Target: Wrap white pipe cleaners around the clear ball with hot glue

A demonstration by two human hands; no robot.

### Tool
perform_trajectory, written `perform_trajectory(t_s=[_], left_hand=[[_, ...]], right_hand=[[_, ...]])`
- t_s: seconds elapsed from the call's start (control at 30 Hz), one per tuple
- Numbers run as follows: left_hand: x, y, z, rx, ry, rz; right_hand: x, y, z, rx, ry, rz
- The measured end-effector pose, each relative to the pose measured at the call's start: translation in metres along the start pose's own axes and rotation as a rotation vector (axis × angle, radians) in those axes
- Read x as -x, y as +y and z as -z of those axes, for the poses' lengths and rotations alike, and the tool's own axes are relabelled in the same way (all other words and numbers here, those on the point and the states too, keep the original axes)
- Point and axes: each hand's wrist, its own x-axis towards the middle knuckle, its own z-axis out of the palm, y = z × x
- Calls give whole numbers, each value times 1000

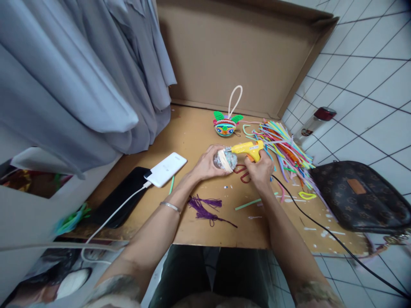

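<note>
My left hand (206, 163) is wrapped round a small grey ball (230, 160) with pale strips across it. In my right hand (261, 169) is a yellow glue gun (245, 148), its nozzle at the top of the ball. Red-handled scissors (244, 175) lie between the hands, partly hidden. Behind the ball stands a colourful animal-head ornament (225, 127) with green ears and a white loop. Purple tassels (205, 208) lie near the table's front edge.
A bundle of coloured pipe cleaners (285, 149), a patterned bag (362, 194) and a bottle (316, 122) are at the right. A white power bank (166, 169) and a black device (120, 199) lie left. The gun's black cord (321, 226) trails right; cardboard (237, 55) stands behind.
</note>
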Motion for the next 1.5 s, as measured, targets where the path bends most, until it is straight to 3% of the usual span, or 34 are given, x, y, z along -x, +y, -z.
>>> perform_trajectory(t_s=[0.2, 0.6, 1.5], left_hand=[[1, -3, -1, -1, 23, 21], [1, -4, -2, -5, 24, -3], [1, -9, -5, 52, 20, -60]], right_hand=[[-1, 0, 1, 32, 0, -25], [1, 5, -5, -22, 14, 74], [3, 4, -5, 3, -26, 25]])
